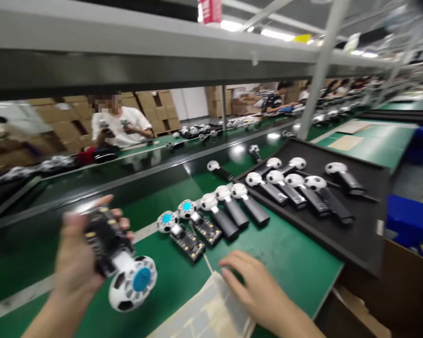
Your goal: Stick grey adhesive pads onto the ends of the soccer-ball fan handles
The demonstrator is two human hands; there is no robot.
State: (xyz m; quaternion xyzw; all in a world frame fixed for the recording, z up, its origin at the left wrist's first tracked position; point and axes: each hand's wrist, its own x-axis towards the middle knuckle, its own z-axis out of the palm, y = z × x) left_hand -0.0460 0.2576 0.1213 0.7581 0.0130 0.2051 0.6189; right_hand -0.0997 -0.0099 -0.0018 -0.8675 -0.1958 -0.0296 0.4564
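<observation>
Head view, green workbench, items as seen:

1. Left hand (78,256): fingers wrapped around an open fan unit (121,263), circuit board exposed at the handle end, football-patterned head with blue centre pointing down and toward the bench's near side; held just above the green mat (285,253)
2. Right hand (257,288): palm down, fingers loosely spread and flat, fingertips resting on the edge of a clear plastic bag stack (206,312) at the near edge of the mat
3. Two more open units (188,232) with blue centres lie side by side on the mat, between the hands and farther back
4. Three closed black-handled fans (232,206) lie just beside those, near the tray's edge
5. Black tray (366,234) to the right, holding a further row of fans; its near corner overhangs the bench edge
6. Bare mat lies open between the right hand and the tray
7. Conveyor belt (127,173) runs behind; a seated person (118,124) works beyond it
</observation>
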